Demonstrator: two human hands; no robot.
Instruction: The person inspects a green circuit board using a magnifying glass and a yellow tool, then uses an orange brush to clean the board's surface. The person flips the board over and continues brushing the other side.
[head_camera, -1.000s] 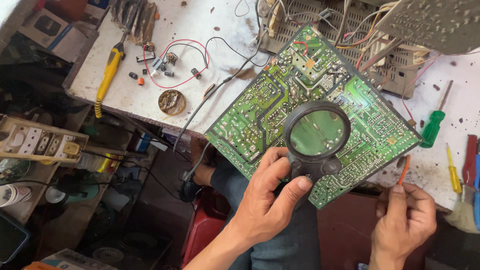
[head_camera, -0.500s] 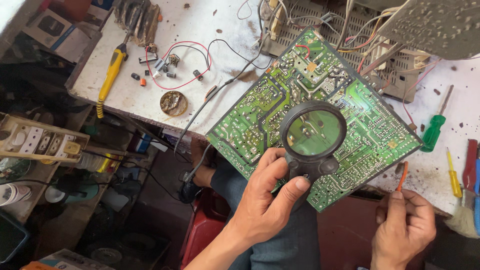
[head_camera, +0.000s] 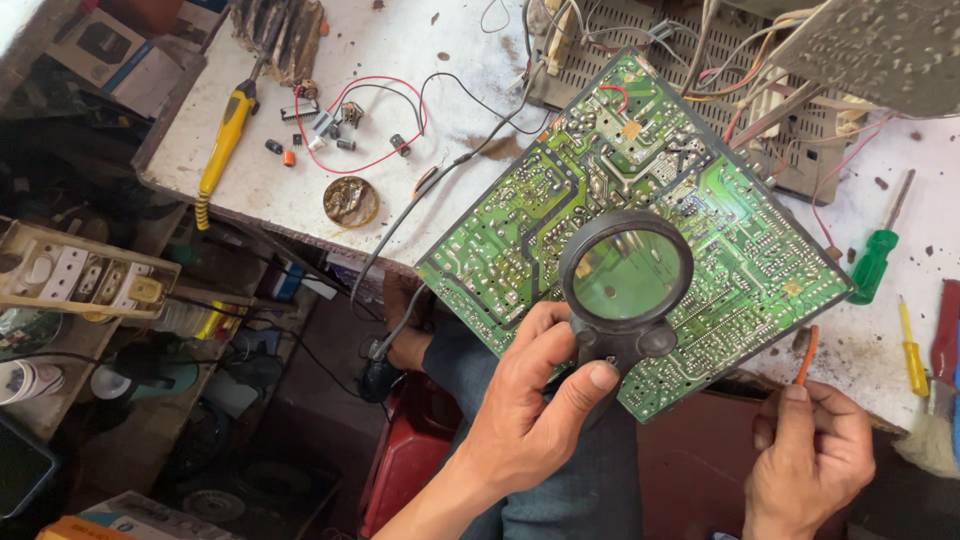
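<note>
The left hand (head_camera: 535, 420) held a black magnifying glass (head_camera: 626, 275) by its handle, fingers and thumb wrapped closed around it, so that the round lens stayed just above the green circuit board (head_camera: 560, 200), probably to enlarge the fine solder tracks. The board lay tilted with its solder side up, half on the white workbench (head_camera: 400, 40) and half over the edge above the lap, dense with pale traces. The right hand (head_camera: 810, 460), beside the board's lower corner, pinched a thin orange tool (head_camera: 806, 355) between closed fingers, pointing up.
</note>
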